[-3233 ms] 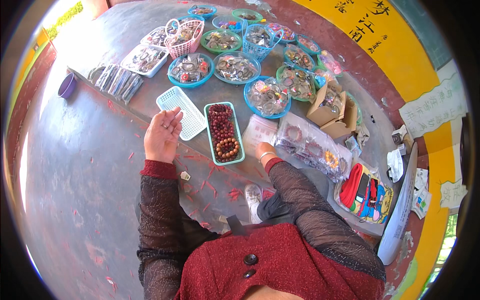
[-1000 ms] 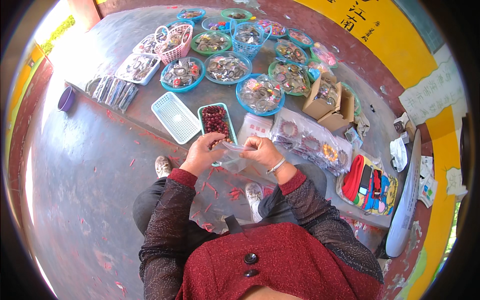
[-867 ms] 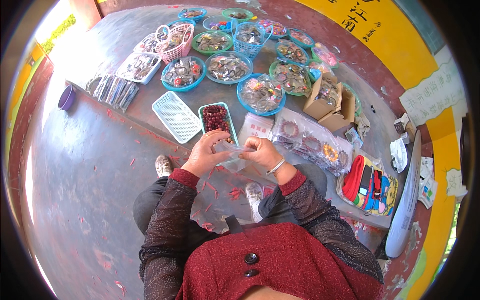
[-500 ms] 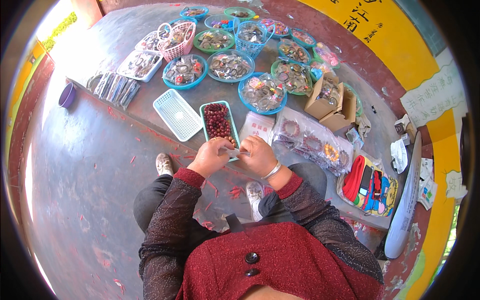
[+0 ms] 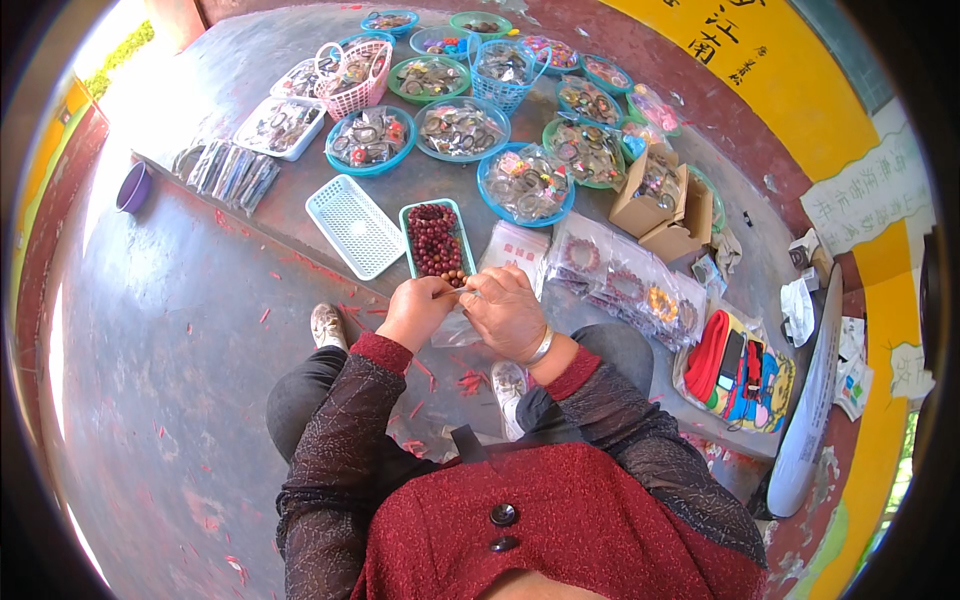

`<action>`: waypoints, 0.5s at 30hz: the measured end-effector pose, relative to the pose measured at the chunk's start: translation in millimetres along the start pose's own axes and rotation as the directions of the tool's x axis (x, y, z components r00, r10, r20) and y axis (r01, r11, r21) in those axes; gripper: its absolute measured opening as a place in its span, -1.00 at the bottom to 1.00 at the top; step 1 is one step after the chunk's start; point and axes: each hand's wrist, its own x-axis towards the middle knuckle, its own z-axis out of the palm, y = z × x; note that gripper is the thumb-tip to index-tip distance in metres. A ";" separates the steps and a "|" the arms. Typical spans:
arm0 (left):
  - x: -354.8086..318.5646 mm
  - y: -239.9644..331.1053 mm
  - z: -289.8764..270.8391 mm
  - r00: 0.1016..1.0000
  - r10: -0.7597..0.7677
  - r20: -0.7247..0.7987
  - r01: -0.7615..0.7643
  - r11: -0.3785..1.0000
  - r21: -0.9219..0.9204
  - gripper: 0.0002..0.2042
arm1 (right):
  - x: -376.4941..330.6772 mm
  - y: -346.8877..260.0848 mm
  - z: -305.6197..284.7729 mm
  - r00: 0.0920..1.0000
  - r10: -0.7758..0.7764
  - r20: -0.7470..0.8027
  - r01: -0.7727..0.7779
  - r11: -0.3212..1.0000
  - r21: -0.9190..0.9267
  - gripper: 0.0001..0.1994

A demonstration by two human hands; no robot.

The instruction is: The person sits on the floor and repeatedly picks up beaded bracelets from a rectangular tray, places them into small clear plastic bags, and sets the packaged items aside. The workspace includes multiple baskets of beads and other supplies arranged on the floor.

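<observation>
Head view: the left hand and right hand meet just above the knees, fingers pinched together on something small and pale between them; what it is I cannot tell. It looks like bracelet handling at the teal tray of dark red beads, at twelve o'clock from the hands; the next move likely needs a steady pinch. An empty white mesh tray lies at eleven o'clock. Clear bags of bracelets lie at two o'clock, cardboard boxes beyond. Farther off stand round bowls. White paper notices hang on the yellow wall.
</observation>
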 end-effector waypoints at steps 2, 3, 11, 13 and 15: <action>2.0 -4.0 0.7 0.998 -0.058 0.031 0.059 0.998 -0.018 -0.82 | -0.9 -1.8 1.0 1.000 -0.025 0.001 0.025 0.999 -0.038 -0.87; 2.7 -3.2 0.3 0.995 -0.087 0.046 0.088 0.996 -0.027 -0.81 | -1.4 -2.1 1.4 0.999 -0.038 0.003 0.038 0.998 -0.057 -0.88; 0.9 -9.4 -2.3 0.978 -0.039 -0.203 0.069 0.988 0.139 -0.82 | -15.6 -9.3 19.4 0.933 -0.234 0.274 0.224 0.972 0.067 -0.88; 0.5 -9.2 -2.7 0.976 -0.010 -0.216 0.044 0.987 0.154 -0.82 | -17.0 -9.5 21.6 0.927 -0.176 0.331 0.154 0.984 0.091 -0.90; -0.2 -7.0 -3.7 0.981 0.005 -0.195 0.027 0.987 0.159 -0.81 | -17.5 -8.7 22.4 0.928 -0.112 0.355 0.090 0.993 0.078 -0.90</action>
